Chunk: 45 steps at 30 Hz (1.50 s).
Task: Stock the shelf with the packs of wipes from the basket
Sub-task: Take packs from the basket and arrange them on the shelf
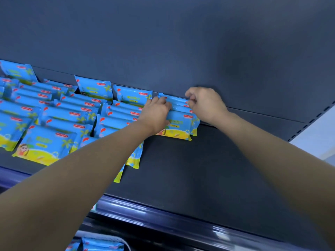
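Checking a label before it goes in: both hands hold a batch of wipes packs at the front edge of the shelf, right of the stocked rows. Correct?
Position is wrong. The head view shows the left hand and right hand holding the batch of wipes packs at the back of the shelf, by the rear panel, right of the stocked rows.

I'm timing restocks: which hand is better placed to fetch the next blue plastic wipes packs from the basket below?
Probably the left hand: the basket's blue plastic packs show low on its side, while the right hand, pinching the shelved stack, is farther off.
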Each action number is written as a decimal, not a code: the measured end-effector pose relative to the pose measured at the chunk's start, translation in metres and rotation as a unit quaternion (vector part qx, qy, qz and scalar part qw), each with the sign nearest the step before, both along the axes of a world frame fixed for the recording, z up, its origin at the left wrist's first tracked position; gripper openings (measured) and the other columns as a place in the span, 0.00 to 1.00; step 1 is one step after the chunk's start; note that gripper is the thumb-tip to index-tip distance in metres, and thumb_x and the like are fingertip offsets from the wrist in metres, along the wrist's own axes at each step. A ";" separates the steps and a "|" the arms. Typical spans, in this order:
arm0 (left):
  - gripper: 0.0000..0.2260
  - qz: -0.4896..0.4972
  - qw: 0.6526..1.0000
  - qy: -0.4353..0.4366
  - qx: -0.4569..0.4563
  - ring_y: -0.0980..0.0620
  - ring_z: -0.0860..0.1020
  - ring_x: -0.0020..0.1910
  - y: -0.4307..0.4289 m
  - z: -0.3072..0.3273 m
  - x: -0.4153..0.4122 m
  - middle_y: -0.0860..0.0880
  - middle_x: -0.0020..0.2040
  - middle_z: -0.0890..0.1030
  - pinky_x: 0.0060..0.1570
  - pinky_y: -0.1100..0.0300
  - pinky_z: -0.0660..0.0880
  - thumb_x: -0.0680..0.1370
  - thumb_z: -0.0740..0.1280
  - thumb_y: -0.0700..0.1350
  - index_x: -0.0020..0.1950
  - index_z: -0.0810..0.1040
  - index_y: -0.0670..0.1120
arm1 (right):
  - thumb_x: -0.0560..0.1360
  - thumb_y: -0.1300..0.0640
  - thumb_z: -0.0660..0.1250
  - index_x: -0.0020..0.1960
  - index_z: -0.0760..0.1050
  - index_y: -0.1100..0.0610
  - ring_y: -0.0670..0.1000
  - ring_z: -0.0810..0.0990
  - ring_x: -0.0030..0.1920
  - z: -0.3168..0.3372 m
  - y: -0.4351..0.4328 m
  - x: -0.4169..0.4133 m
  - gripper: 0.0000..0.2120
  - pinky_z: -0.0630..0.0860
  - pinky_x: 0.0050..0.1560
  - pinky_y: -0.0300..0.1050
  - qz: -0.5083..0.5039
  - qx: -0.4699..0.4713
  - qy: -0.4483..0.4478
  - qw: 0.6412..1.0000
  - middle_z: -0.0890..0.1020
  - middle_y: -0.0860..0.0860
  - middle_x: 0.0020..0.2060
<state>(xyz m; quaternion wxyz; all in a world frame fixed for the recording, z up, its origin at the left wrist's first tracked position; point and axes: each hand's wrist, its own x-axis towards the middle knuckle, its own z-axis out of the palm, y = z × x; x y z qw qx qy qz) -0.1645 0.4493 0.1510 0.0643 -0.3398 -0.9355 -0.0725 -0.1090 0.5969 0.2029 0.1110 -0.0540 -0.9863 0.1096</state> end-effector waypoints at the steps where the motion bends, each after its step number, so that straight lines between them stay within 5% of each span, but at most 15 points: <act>1: 0.22 0.005 1.000 0.009 0.000 0.44 0.67 0.62 0.001 -0.001 0.001 0.44 0.62 0.70 0.62 0.53 0.62 0.74 0.67 0.49 0.66 0.69 0.44 | 0.76 0.60 0.61 0.57 0.75 0.56 0.57 0.77 0.53 0.001 -0.002 0.003 0.11 0.75 0.54 0.52 -0.001 0.008 0.002 1.000 0.80 0.54 0.52; 17: 0.17 -0.041 0.970 0.112 0.210 0.42 0.70 0.56 -0.103 0.062 0.070 0.42 0.56 0.73 0.57 0.55 0.63 0.73 0.70 0.43 0.61 0.73 0.41 | 0.78 0.54 0.60 0.66 0.70 0.57 0.56 0.68 0.64 0.044 -0.090 0.075 0.17 0.62 0.61 0.48 -0.017 0.135 0.113 0.984 0.74 0.53 0.62; 25: 0.18 -0.075 0.948 0.229 0.207 0.39 0.74 0.51 -0.188 0.104 0.131 0.40 0.54 0.75 0.52 0.52 0.64 0.69 0.70 0.41 0.57 0.75 0.39 | 0.77 0.54 0.62 0.66 0.70 0.59 0.57 0.67 0.67 0.081 -0.180 0.139 0.19 0.60 0.64 0.49 -0.001 0.150 0.188 0.971 0.73 0.54 0.64; 35: 0.18 -0.115 0.924 0.304 0.202 0.40 0.74 0.53 -0.278 0.131 0.204 0.39 0.54 0.76 0.54 0.53 0.62 0.70 0.69 0.44 0.57 0.75 0.39 | 0.70 0.57 0.66 0.57 0.76 0.62 0.62 0.75 0.58 0.083 -0.266 0.205 0.18 0.68 0.56 0.53 0.023 0.131 0.316 0.939 0.79 0.58 0.56; 41: 0.17 -0.117 0.936 0.256 0.213 0.43 0.72 0.55 -0.322 0.077 0.236 0.40 0.56 0.76 0.56 0.52 0.63 0.72 0.67 0.46 0.58 0.74 0.40 | 0.70 0.57 0.66 0.60 0.74 0.62 0.62 0.73 0.58 0.033 -0.304 0.234 0.19 0.67 0.56 0.54 0.046 0.105 0.259 0.959 0.75 0.59 0.59; 45: 0.18 -0.117 0.970 0.165 0.137 0.39 0.76 0.52 -0.342 -0.001 0.240 0.40 0.54 0.77 0.51 0.50 0.65 0.69 0.68 0.45 0.57 0.73 0.41 | 0.69 0.58 0.68 0.57 0.75 0.63 0.62 0.75 0.55 -0.044 -0.324 0.240 0.18 0.69 0.53 0.54 0.075 0.108 0.159 0.978 0.77 0.59 0.55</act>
